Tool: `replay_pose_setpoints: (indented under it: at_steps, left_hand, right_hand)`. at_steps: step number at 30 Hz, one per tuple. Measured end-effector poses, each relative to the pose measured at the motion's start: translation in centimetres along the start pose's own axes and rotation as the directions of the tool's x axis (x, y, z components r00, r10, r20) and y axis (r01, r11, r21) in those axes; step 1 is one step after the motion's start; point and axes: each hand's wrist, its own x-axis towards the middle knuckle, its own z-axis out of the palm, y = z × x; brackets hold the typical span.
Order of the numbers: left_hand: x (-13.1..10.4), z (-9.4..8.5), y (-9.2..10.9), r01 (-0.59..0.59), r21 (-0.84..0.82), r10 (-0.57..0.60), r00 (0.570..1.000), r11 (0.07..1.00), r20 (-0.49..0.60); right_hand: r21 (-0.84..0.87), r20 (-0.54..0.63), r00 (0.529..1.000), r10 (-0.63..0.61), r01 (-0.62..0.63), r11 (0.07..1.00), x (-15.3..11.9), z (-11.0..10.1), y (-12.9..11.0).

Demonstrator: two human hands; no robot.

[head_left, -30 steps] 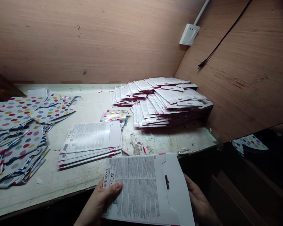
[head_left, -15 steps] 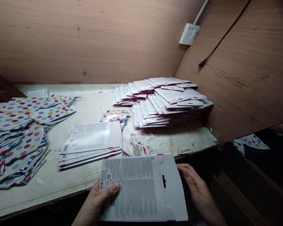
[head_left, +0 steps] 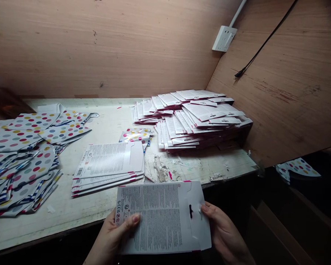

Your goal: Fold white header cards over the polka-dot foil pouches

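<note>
In front of the table edge I hold a flat white cardboard packet, its back covered in small grey print. A black hanger slot shows near its right end. My left hand is closed on the packet's left side, thumb on top and fingers hidden beneath. At the right end, my right hand pinches the packet's edge by the flap, thumb on top. Just beyond lies a small stack of similar packets on the worktable.
A large heap of white packets stands at the back right. Polka-dot foil bags are piled at the left, with another dotted bag mid-table. A wall socket and black cable are above. Cardboard stands low at the right.
My right hand has moved left and taken hold of the packet's right end, which was free of it before. The packet's flap end now looks slightly bent. My left hand keeps its grip.
</note>
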Motion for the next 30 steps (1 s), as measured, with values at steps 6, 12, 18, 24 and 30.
replay_pose_setpoints:
  at_steps: [6,12,18,24,30]
  left_hand:
    - [0.1,-0.2,0.2,0.009,-0.021,-0.009,1.0,1.0,0.0]
    - [-0.1,0.0,0.7,-0.005,-0.017,0.005,1.0,1.0,-0.006]
    - [-0.3,0.1,0.6,-0.03,-0.002,0.03,0.999,1.0,-0.012]
    - [-0.2,0.3,0.2,-0.066,0.0,0.066,0.997,0.998,-0.039]
    - [-0.1,0.4,-0.4,-0.085,0.018,0.086,0.994,0.996,-0.062]
  right_hand:
    - [0.163,-0.01,0.998,0.057,-0.055,0.985,-0.1,0.1,0.8]
    - [-0.111,-0.043,0.989,-0.14,0.135,0.985,-0.5,1.2,1.4]
    - [-0.684,-0.114,0.814,-0.57,0.352,0.639,0.7,0.3,2.8]
    - [-0.944,0.296,0.492,-0.819,0.278,-0.175,2.2,-1.4,3.1]
    - [-0.94,0.298,0.667,-0.682,0.328,-0.09,1.7,-1.6,2.0]
